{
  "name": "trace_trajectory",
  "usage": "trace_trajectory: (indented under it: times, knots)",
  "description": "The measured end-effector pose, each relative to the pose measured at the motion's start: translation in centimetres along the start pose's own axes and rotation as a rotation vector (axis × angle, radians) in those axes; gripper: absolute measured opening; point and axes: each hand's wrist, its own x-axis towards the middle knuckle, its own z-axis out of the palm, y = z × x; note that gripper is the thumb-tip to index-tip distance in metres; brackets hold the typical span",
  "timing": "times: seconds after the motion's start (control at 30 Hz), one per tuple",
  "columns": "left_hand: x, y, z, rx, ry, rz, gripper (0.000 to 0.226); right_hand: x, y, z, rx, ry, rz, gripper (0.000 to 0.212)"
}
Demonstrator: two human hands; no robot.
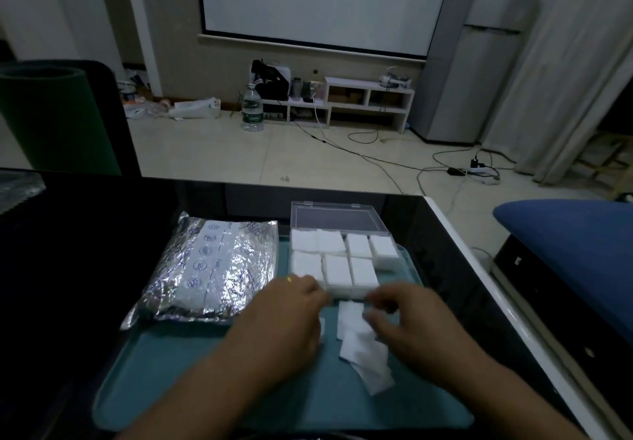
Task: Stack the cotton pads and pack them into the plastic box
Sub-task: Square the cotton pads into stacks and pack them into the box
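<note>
Teal tray (171, 388) holds plastic box (342, 220); both hands, left hand (284, 319) and right hand (407, 323), pinch a pad stack (346, 291) at its near edge.

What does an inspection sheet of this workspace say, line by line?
Surface: teal tray on a black glossy table.
Job's things: clear plastic box, lid open, with stacks of cotton pads inside; loose cotton pads lie on the tray.
Clutter: silver foil pack lies left of the box.
Hands: left hand and right hand are at the near edge of the box; the grip is blurred.
Cables: cords run across the floor to a power strip.
Surroundings: projector screen, water bottle, low white shelf, blue seat.
</note>
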Motion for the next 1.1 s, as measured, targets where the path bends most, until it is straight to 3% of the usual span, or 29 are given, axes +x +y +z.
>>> trace_trajectory:
  times: [0.1,0.17,0.23,0.43,0.5,0.6,0.73,0.9,1.0,1.1]
  knots:
    - [-2.5,0.9,2.6,0.098,-0.163,-0.066,0.040,-2.4,0.8,2.0,-0.194,-0.174,0.060,0.047]
    - [-3.2,0.9,3.8,0.135,-0.182,-0.101,0.059,-3.0,0.8,2.6,-0.268,-0.210,0.065,0.048]
    - [-3.3,1.3,3.8,0.091,-0.174,-0.122,0.063,-3.0,1.0,2.8,-0.256,-0.212,0.077,0.045]
    - [-2.1,1.7,4.8,-0.028,-0.062,-0.171,0.014,-1.6,1.0,2.7,-0.141,-0.247,0.131,0.050]
    - [-1.7,1.6,4.8,-0.079,-0.071,-0.209,0.013,-0.9,0.9,2.6,-0.122,-0.269,0.155,0.046]
    - [-1.3,1.6,4.9,-0.091,-0.085,-0.273,0.014,-0.1,1.0,2.5,-0.067,-0.270,0.180,0.023]
    - [-1.2,2.0,4.5,-0.093,-0.093,-0.338,0.013,0.3,1.0,1.5,0.125,-0.253,0.253,0.014]
    - [-1.4,2.2,3.7,-0.326,-0.050,-0.423,0.008,-0.5,1.1,-0.2,0.612,-0.185,0.381,0.007]
    - [-1.5,2.4,3.2,-0.378,-0.060,-0.459,0.015,-1.1,0.9,-0.7,0.879,-0.187,0.428,0.020]
    - [-1.5,2.1,3.1,-0.533,-0.056,-0.510,0.036,-1.5,0.3,-0.6,0.977,-0.227,0.414,0.045]
